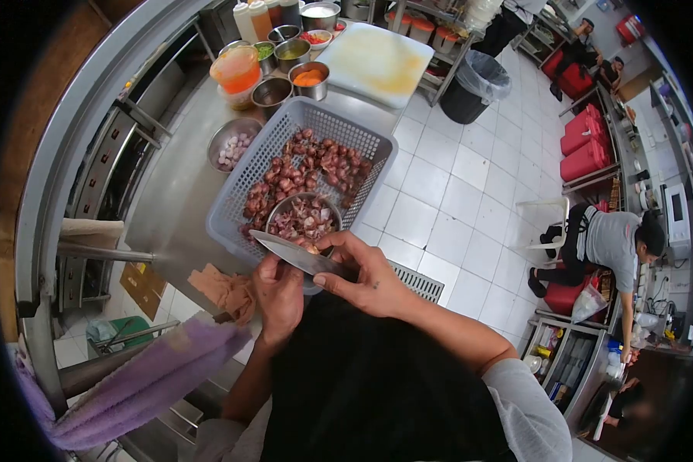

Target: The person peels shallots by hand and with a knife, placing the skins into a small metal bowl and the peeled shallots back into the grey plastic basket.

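Knife (292,251) in right hand's grip (354,276) | left hand (280,291) pinched near blade | bowl of peelings (304,219) inside grey basket (235,185) of shallots (316,162)

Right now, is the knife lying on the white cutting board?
No, the right hand holds the knife over the near end of the gray basket.
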The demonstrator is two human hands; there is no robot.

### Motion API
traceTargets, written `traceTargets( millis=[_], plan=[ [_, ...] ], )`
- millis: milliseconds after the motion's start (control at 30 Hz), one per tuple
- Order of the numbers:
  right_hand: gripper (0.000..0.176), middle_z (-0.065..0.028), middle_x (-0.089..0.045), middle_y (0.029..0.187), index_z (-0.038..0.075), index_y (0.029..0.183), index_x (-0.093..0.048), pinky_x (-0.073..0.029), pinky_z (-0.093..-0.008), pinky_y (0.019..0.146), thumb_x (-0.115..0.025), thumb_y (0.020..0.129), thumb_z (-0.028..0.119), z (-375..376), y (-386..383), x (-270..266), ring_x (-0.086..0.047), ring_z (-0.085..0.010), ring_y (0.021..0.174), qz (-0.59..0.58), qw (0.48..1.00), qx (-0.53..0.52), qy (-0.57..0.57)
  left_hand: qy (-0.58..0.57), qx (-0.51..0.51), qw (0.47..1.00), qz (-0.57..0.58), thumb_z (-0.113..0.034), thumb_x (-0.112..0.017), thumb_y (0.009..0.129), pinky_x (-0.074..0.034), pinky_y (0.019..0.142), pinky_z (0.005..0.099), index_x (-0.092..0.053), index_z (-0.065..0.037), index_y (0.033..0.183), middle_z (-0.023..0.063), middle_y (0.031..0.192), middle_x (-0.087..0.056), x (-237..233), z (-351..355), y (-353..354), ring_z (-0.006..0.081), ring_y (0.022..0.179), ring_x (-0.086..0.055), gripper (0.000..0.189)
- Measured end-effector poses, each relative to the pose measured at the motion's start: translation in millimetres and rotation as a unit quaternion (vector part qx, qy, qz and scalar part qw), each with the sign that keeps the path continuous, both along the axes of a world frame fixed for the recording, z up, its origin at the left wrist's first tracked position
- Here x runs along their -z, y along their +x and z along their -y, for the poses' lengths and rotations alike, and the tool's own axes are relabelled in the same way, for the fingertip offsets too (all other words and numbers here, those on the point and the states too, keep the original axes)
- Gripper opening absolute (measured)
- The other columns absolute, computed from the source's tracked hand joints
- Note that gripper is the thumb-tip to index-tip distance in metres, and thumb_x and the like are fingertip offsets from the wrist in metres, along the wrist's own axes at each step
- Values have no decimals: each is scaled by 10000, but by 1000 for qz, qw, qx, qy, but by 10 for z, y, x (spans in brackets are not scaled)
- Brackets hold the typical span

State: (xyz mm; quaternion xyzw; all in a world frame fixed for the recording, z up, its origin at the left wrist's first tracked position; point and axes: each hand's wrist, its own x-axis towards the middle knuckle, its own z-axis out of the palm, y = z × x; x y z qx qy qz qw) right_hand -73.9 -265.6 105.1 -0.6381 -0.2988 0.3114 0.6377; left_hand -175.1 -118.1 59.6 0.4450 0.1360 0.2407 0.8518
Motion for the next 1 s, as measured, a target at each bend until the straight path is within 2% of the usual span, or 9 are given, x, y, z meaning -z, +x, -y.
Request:
traceTargets(
  millis=[300,367,400,500,567,667,733,933,1000],
  plan=[
    [333,-11,-574,853,45,1118,-514,-397,-227,627,-745,891,121,-64,17,36,-516,-60,744,-38,998,4,51,87,-39,995,-27,-15,-676,919,-493,930,294,-631,48,1158,92,1107,-685,59,130,-17,146,1025,-642,252],
    [299,-8,-572,939,67,1060,-502,-446,-248,785,-746,888,72,-59,42,44,-540,-77,900,-136,989,-12,57,107,-26,993,-45,-14,-680,916,-497,921,290,-631,46,1159,89,1107,-685,22,138,-37,143,1023,-641,255],
    [299,-8,-572,939,67,1060,-502,-446,-248,785,-746,888,72,-66,55,68,-540,-77,900,-135,989,-12,58,124,-9,990,-64,-14,-684,913,-500,912,286,-632,44,1159,86,1108,-685,1,153,-31,140,1021,-641,259],
    [227,-16,-583,889,84,1029,-497,-436,-228,654,-701,931,108,-89,151,89,-542,-73,772,-127,985,-35,114,73,-2,996,-44,-41,-657,938,-513,880,281,-615,39,1193,81,1100,-678,-33,129,33,156,982,-646,271],
    [171,-22,-563,806,101,1028,-504,-378,-225,509,-645,977,183,-58,269,16,-502,-78,607,-323,940,-88,62,21,20,999,-39,-56,-649,948,-517,874,282,-602,38,1215,83,1111,-671,5,72,52,163,987,-643,286],
    [180,-22,-529,752,107,1021,-507,-325,-230,430,-608,998,254,-72,333,100,-453,-88,501,-384,916,-96,65,-31,15,999,4,-63,-625,968,-522,888,299,-572,38,1247,87,1137,-648,26,55,93,170,1022,-626,302],
    [192,-23,-515,745,102,1008,-505,-334,-230,436,-621,989,253,-87,338,127,-455,-92,495,-404,907,-100,65,12,8,999,-43,-49,-605,978,-515,926,323,-561,32,1257,84,1161,-634,10,36,96,165,1070,-606,294],
    [218,-13,-548,726,104,1013,-516,-321,-227,422,-668,961,251,-126,316,142,-457,-81,482,-432,889,-129,75,6,12,1000,-11,-34,-583,982,-503,945,328,-573,14,1252,120,1186,-638,25,-21,79,173,1048,-619,274],
    [224,-15,-552,735,99,1011,-520,-317,-227,425,-670,959,257,-114,363,161,-459,-78,490,-387,914,-93,75,-23,28,999,-19,-46,-583,984,-505,936,327,-566,21,1256,133,1190,-638,-18,-60,52,181,1045,-623,280]
  ],
)
